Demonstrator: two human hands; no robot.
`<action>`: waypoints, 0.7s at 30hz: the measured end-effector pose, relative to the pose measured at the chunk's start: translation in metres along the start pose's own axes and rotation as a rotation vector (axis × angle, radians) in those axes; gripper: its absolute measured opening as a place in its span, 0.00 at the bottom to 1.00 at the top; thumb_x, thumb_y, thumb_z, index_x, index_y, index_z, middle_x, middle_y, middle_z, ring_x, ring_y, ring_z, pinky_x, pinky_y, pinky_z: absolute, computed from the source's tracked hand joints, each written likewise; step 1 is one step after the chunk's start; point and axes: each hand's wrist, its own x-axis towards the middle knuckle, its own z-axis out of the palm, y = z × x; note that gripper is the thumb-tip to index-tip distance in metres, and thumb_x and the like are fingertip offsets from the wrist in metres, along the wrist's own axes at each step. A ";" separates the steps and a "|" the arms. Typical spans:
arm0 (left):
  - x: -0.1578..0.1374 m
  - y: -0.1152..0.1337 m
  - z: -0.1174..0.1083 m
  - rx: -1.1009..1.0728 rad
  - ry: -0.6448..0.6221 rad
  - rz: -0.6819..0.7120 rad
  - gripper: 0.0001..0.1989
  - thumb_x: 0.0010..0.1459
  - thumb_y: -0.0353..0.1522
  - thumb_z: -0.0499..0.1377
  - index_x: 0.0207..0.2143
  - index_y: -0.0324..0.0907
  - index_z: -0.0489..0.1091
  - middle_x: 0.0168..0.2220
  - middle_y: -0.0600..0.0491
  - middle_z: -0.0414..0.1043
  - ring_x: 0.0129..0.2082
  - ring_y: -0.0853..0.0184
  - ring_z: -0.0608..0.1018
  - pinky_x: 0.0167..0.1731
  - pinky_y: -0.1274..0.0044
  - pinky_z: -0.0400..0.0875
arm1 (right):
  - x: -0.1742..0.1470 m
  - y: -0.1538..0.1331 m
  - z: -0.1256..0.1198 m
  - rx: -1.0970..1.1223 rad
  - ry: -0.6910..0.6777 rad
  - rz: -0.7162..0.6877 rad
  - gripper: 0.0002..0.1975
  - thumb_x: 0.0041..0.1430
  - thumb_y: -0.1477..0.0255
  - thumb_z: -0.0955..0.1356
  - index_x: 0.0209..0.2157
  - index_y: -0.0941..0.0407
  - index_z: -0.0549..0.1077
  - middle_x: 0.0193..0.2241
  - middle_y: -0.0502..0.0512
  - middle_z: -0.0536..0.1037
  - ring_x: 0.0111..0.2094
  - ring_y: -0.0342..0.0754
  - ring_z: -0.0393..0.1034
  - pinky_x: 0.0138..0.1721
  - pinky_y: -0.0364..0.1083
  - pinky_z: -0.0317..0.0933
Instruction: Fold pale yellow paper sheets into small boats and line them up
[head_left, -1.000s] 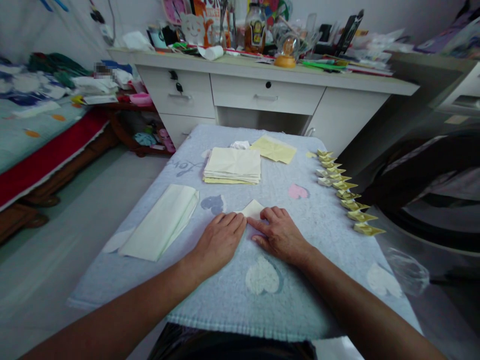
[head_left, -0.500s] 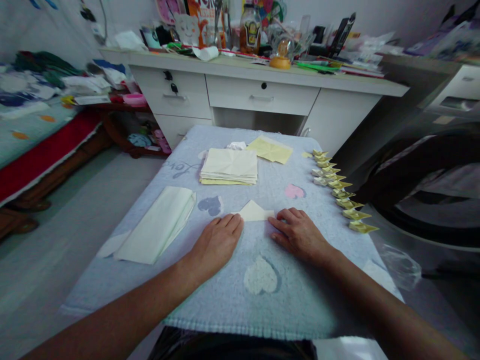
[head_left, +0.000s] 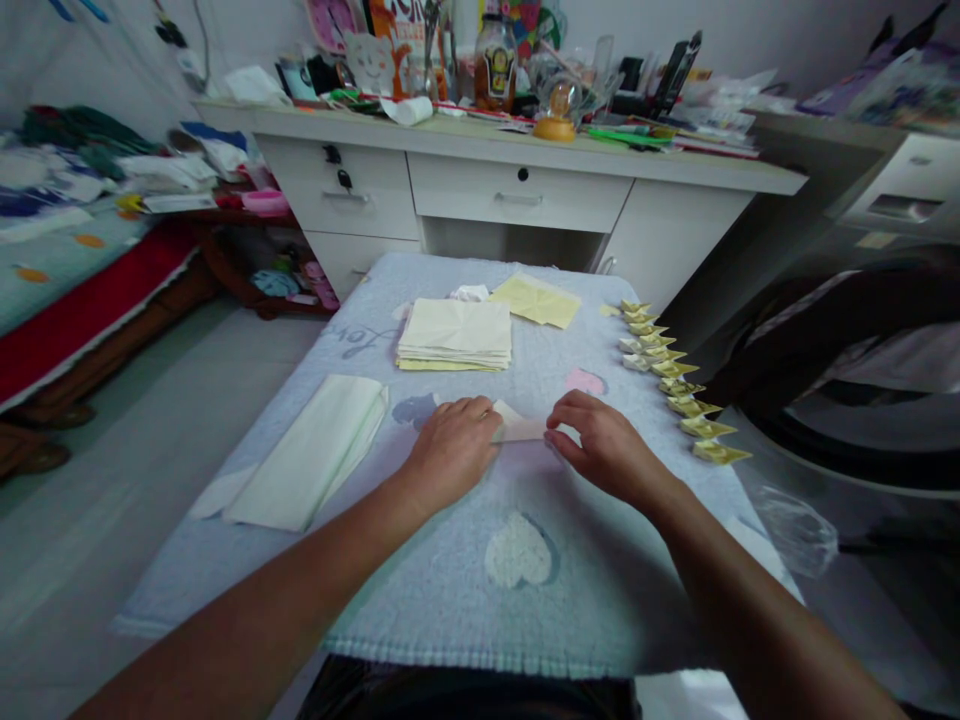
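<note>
A small pale folded paper [head_left: 523, 430], its peak pointing away from me, lies on the cloth-covered table between my hands. My left hand [head_left: 457, 448] is closed over the paper's left part, its bent fingers hiding that end. At the right end, my right hand [head_left: 600, 440] pinches the paper between thumb and fingers. Beyond my hands sits a stack of cream paper sheets [head_left: 454, 332]. A folded bundle of pale paper [head_left: 311, 455] lies left of my left forearm. Several yellowish folded paper boats [head_left: 684, 405] stand in a row along the table's right edge.
Yellow sheets [head_left: 536, 300] and a crumpled white paper [head_left: 470, 293] lie behind the stack. The blue cloth [head_left: 420, 610] hangs at the table's front edge. A white desk [head_left: 517, 190] with cluttered top stands behind, and a washing machine [head_left: 900, 210] at the right.
My left hand has slid right and over more of the paper, its fingers now bent. My right hand has risen slightly and now pinches the paper's right end. The view has shifted a little.
</note>
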 end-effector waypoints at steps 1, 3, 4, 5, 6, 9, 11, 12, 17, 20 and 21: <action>0.004 0.001 0.003 -0.029 0.017 0.003 0.08 0.56 0.33 0.60 0.39 0.41 0.70 0.42 0.49 0.69 0.45 0.59 0.72 0.44 0.68 0.68 | 0.005 -0.004 0.002 0.025 0.009 0.015 0.05 0.60 0.74 0.66 0.34 0.57 0.75 0.35 0.57 0.75 0.37 0.48 0.69 0.40 0.47 0.61; 0.008 0.000 0.012 -0.080 0.032 0.007 0.08 0.56 0.34 0.61 0.38 0.41 0.70 0.42 0.49 0.69 0.45 0.60 0.72 0.45 0.68 0.68 | 0.013 -0.008 0.011 0.052 0.005 0.039 0.05 0.58 0.75 0.66 0.34 0.57 0.75 0.35 0.57 0.74 0.37 0.48 0.69 0.40 0.47 0.62; 0.009 -0.001 0.016 -0.099 0.032 0.008 0.08 0.56 0.34 0.60 0.38 0.41 0.70 0.41 0.50 0.69 0.44 0.61 0.72 0.45 0.69 0.68 | 0.016 -0.008 0.017 0.059 0.004 0.036 0.06 0.58 0.76 0.66 0.34 0.57 0.75 0.35 0.57 0.74 0.37 0.48 0.69 0.41 0.47 0.62; 0.009 -0.003 0.021 -0.116 0.044 0.007 0.07 0.57 0.34 0.60 0.38 0.41 0.70 0.41 0.49 0.69 0.45 0.61 0.72 0.46 0.69 0.68 | 0.018 -0.006 0.024 0.064 0.005 0.031 0.06 0.57 0.77 0.65 0.34 0.58 0.75 0.35 0.57 0.74 0.38 0.48 0.69 0.41 0.47 0.62; 0.009 -0.005 0.024 -0.128 0.062 0.006 0.07 0.58 0.33 0.59 0.39 0.41 0.70 0.41 0.49 0.70 0.46 0.61 0.72 0.47 0.69 0.67 | 0.019 -0.003 0.031 0.063 0.015 0.025 0.07 0.57 0.79 0.65 0.35 0.58 0.75 0.36 0.58 0.74 0.39 0.49 0.68 0.43 0.47 0.61; 0.007 -0.012 0.030 -0.155 0.100 0.047 0.09 0.58 0.32 0.58 0.42 0.40 0.70 0.43 0.49 0.71 0.47 0.61 0.71 0.49 0.68 0.67 | 0.018 0.007 0.047 0.055 0.038 0.034 0.12 0.52 0.80 0.66 0.39 0.59 0.74 0.39 0.59 0.73 0.42 0.51 0.66 0.47 0.50 0.60; 0.007 -0.015 0.032 -0.173 0.127 0.069 0.09 0.58 0.32 0.58 0.42 0.40 0.70 0.43 0.48 0.71 0.48 0.61 0.72 0.50 0.68 0.67 | 0.016 0.012 0.052 0.073 0.063 0.039 0.14 0.50 0.79 0.66 0.41 0.59 0.73 0.41 0.60 0.72 0.44 0.53 0.65 0.48 0.51 0.59; 0.008 -0.017 0.033 -0.187 0.142 0.077 0.10 0.58 0.32 0.59 0.42 0.40 0.71 0.44 0.48 0.72 0.48 0.61 0.72 0.50 0.68 0.67 | 0.015 0.013 0.054 0.085 0.081 0.038 0.15 0.50 0.77 0.67 0.43 0.59 0.72 0.42 0.60 0.72 0.44 0.53 0.64 0.49 0.52 0.59; 0.011 -0.024 0.037 -0.294 0.216 0.056 0.09 0.58 0.32 0.60 0.41 0.40 0.72 0.43 0.48 0.74 0.45 0.61 0.74 0.47 0.69 0.70 | 0.012 0.015 0.059 0.160 0.196 0.018 0.19 0.50 0.74 0.67 0.46 0.59 0.69 0.44 0.62 0.69 0.46 0.56 0.62 0.50 0.54 0.57; 0.011 -0.025 0.037 -0.340 0.241 0.035 0.08 0.60 0.32 0.56 0.41 0.40 0.72 0.41 0.49 0.76 0.42 0.63 0.76 0.44 0.71 0.71 | 0.013 0.015 0.061 0.212 0.302 0.027 0.20 0.50 0.73 0.67 0.47 0.59 0.66 0.44 0.62 0.68 0.46 0.56 0.61 0.50 0.55 0.57; 0.010 -0.025 0.037 -0.348 0.246 0.032 0.08 0.62 0.32 0.55 0.41 0.40 0.72 0.40 0.49 0.76 0.41 0.64 0.77 0.43 0.72 0.71 | 0.013 0.015 0.061 0.222 0.355 0.039 0.20 0.50 0.72 0.67 0.47 0.59 0.65 0.44 0.62 0.68 0.46 0.56 0.61 0.49 0.55 0.58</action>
